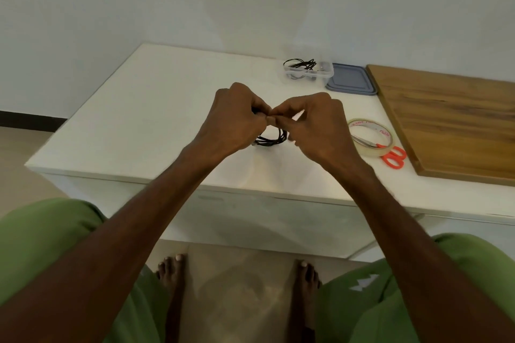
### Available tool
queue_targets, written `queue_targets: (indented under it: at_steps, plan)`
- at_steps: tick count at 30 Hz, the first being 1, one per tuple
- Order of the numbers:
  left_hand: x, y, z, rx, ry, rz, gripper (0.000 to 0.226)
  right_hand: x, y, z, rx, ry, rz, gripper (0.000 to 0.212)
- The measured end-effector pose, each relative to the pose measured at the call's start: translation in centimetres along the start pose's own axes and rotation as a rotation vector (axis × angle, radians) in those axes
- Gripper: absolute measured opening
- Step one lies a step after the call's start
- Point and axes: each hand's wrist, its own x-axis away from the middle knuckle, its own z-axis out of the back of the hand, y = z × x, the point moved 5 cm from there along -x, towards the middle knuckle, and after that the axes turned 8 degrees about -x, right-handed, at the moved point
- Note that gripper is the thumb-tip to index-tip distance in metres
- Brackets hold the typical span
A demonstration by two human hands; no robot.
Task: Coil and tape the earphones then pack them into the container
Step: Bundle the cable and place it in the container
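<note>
Over the white tabletop (153, 108), left hand (237, 117) and right hand (315, 122) both pinch the black coiled earphone cable (271, 140) mid-table, seemingly taping it; packing into the clear plastic container (320, 73), far right, remains.

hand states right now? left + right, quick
Left hand: closed, pinching the top of the coiled black earphones.
Right hand: closed, pinching the same coil right beside the left fingertips.
</note>
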Motion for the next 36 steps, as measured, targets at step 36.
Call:
queue_targets:
  at_steps: [36]
  plan:
    - [1.9,0.3,1.8,-0.326,0.223,-0.413,0.032,-3.0,1.9,-0.9,-0.573,-0.212,-0.379,0.013]
